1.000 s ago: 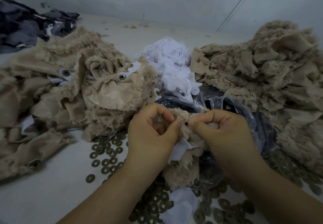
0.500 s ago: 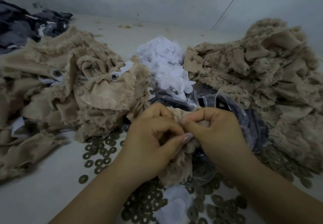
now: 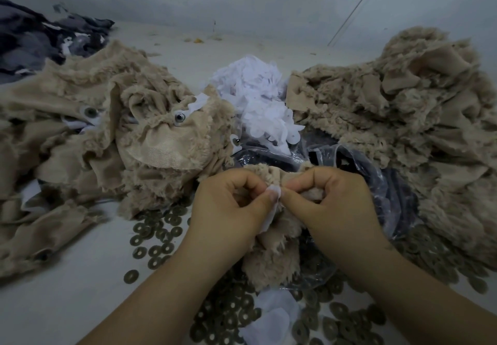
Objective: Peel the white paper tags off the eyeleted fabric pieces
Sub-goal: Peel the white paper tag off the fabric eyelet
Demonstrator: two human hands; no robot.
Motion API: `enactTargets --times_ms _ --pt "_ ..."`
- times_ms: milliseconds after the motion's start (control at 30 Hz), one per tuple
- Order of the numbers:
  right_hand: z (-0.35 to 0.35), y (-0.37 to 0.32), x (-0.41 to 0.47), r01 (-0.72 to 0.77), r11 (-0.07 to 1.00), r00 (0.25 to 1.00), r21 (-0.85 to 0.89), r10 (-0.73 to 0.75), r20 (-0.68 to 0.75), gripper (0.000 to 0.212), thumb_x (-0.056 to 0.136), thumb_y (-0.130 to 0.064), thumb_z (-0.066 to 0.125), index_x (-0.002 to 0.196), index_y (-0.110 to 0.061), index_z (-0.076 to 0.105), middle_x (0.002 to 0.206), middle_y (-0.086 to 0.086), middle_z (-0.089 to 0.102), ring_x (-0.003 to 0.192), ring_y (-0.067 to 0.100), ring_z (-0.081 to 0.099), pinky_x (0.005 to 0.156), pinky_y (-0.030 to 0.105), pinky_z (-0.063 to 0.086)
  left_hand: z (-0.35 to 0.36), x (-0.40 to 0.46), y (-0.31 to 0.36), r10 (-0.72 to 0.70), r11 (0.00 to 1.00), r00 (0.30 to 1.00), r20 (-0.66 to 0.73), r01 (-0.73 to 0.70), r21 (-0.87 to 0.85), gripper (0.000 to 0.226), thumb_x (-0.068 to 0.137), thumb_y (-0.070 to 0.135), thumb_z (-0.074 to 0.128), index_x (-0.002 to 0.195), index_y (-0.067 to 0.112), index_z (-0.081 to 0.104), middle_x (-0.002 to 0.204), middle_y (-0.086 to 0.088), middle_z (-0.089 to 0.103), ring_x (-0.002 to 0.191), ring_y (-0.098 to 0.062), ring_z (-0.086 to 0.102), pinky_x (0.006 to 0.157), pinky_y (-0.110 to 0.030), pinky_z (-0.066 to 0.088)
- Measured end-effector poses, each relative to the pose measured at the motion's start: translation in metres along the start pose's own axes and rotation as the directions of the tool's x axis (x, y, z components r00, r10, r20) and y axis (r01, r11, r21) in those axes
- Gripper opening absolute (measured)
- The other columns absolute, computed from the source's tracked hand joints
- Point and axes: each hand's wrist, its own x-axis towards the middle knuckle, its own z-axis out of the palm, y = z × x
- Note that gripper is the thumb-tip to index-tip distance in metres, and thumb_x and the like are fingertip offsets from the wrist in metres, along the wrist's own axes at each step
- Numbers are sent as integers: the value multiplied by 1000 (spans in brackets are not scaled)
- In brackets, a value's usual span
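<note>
Hands meet at centre over the desk (image 3: 67, 299), both working one beige fuzzy fabric piece (image 3: 271, 261). Left hand (image 3: 228, 207) grip: thumb and curled fingers pinch a white paper tag (image 3: 270, 210) at its upper end. Right hand (image 3: 333, 204) grip: fingers curled tight, thumb and forefinger clamping the top edge of the fabric piece just right of the tag, fingertips touching the left thumb. Tag long axis runs roughly vertical in view, top end rounded between the two thumbs, lower end trailing down and slightly left along the left palm. Fabric piece hangs below both hands, long axis also near vertical, pile side toward camera, lower end resting among the washers. Eyelet on the held piece hidden by the fingers, cannot tell its position.

Left pile of fabric pieces (image 3: 102, 135) sits left of the hands, two eyelets showing, white tags poking out. Right pile of fabric pieces (image 3: 398, 118) sits right, no tags visible. White heap of peeled tags (image 3: 261, 102) lies between the piles, behind the hands. Clear plastic bag (image 3: 376, 183) with dark contents lies under and behind the right hand. Round metal washers (image 3: 150, 242) scattered on the desk around both forearms. Dark grey fabric (image 3: 40, 40) far left at the back.
</note>
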Motion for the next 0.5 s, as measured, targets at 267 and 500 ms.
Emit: enactTargets --times_ms 267,500 --pt "1 3 -1 67 993 997 -94 -69 -19 11 77 -9 83 72 -17 77 67 -14 72 62 0 68 55 11 52 -1 1 -2 -42 999 999 -21 41 -34 19 84 10 73 66 5 68 51 -2 63 43 -5 55 42 -17 42" --pt "1 5 -1 24 997 1000 74 -24 -8 5 78 -18 81 74 -18 78 72 -1 75 66 17 72 61 28 61 -3 1 -3 -63 996 998 -6 62 -59 22 84 10 74 64 4 66 51 -8 64 39 -13 54 38 -22 42"
